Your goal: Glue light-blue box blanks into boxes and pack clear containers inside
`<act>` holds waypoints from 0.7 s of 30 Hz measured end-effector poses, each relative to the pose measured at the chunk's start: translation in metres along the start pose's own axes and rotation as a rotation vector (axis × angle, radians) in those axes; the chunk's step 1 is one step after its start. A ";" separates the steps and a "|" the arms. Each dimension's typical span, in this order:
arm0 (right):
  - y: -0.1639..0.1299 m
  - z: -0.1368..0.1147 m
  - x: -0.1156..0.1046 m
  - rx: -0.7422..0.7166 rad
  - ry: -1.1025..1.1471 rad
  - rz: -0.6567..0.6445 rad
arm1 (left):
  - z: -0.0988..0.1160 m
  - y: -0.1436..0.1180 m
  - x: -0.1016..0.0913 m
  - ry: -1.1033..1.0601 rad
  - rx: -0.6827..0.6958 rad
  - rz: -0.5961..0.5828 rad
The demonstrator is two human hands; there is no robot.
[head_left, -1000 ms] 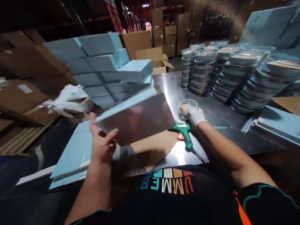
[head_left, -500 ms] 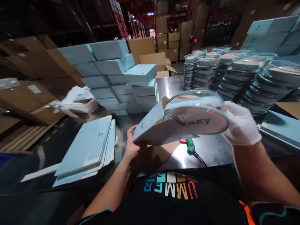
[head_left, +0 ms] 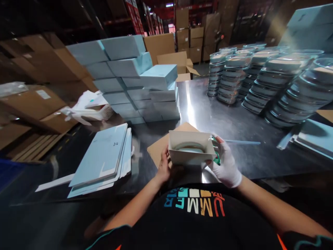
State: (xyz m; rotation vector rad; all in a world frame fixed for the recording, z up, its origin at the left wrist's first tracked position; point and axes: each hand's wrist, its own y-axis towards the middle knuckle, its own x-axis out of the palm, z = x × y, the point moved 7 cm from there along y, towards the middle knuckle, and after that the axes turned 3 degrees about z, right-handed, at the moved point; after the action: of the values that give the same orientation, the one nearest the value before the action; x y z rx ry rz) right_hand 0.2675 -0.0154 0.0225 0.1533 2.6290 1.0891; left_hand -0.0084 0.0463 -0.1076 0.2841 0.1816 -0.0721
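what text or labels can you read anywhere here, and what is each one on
"UMMER", in coloured letters, on the person's black shirt; its start is cut off by a fold.
A small dark mark on the top flat blue carton: too small to read.
A white label on the brown cardboard box at left: blurred, unreadable.
Nothing readable on the open box held by the left hand and gloved right hand.

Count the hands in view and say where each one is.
2. The bare left hand grips the box at its left side; the gloved right hand grips its right side.
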 end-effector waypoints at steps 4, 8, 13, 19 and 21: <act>-0.017 0.003 0.020 -0.064 -0.129 0.029 | 0.042 0.005 -0.007 -0.042 0.299 0.039; -0.002 0.009 0.035 0.125 -0.023 0.018 | 0.076 0.011 -0.005 -0.042 0.486 0.060; 0.005 0.025 0.047 0.352 0.018 0.199 | 0.070 0.008 -0.008 -0.070 0.491 0.185; 0.015 0.030 0.028 0.166 -0.087 0.124 | 0.061 -0.003 -0.030 0.224 0.530 0.194; 0.021 0.048 0.013 0.224 -0.301 -0.001 | 0.065 -0.006 -0.052 0.238 0.545 0.332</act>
State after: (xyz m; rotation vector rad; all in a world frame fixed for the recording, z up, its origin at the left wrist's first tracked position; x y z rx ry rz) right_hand 0.2690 0.0343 0.0018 0.3352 2.4671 0.7047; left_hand -0.0493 0.0243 -0.0377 0.8642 0.3483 0.2476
